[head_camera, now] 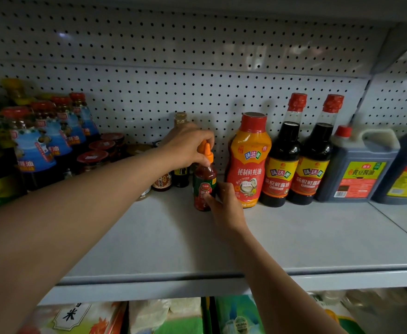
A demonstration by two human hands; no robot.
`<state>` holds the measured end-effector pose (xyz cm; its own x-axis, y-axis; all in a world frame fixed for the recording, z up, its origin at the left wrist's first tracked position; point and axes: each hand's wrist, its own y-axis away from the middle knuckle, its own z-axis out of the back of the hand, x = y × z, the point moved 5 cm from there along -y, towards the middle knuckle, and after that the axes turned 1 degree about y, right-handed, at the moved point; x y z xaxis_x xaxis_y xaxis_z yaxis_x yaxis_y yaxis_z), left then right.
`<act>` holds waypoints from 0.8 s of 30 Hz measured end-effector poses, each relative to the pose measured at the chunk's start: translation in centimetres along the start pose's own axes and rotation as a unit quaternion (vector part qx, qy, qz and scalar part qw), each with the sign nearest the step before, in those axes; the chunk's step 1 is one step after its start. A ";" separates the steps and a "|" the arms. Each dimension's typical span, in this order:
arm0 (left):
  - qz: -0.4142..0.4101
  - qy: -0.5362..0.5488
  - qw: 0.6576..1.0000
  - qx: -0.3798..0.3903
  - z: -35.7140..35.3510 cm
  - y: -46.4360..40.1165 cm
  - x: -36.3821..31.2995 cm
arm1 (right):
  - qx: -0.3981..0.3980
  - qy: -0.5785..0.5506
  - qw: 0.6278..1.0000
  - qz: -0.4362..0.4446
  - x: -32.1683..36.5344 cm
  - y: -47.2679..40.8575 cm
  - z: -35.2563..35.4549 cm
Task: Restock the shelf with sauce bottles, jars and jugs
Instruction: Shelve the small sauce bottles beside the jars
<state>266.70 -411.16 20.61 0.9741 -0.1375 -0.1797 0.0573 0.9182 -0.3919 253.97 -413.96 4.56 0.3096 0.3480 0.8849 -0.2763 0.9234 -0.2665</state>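
Fingers (206,156) of the left hand (188,147): curled over the orange nozzle cap of a small red chilli-sauce squeeze bottle with a green label (204,186), gripped from above. Fingers of the right hand (224,204): pinched on the bottle's lower body from the front right. Bottle: upright, long axis vertical, base on the grey metal shelf (294,237), just left of a tall red-and-orange oyster-sauce bottle (249,162), a narrow gap apparent between them. Nearer hand: both are in contact; any sideways nudge would be judged to fall to the right one.
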 end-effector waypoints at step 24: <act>-0.006 -0.104 0.994 0.018 -0.1 -2.6 1.9 | -0.001 0.089 0.996 -0.013 1.3 -2.6 -2.5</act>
<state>268.41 -413.85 21.18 0.9973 -0.0717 0.0162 0.0727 0.9304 -0.3592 257.34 -415.52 5.50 0.4726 0.3476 0.8098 -0.2653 0.9324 -0.2454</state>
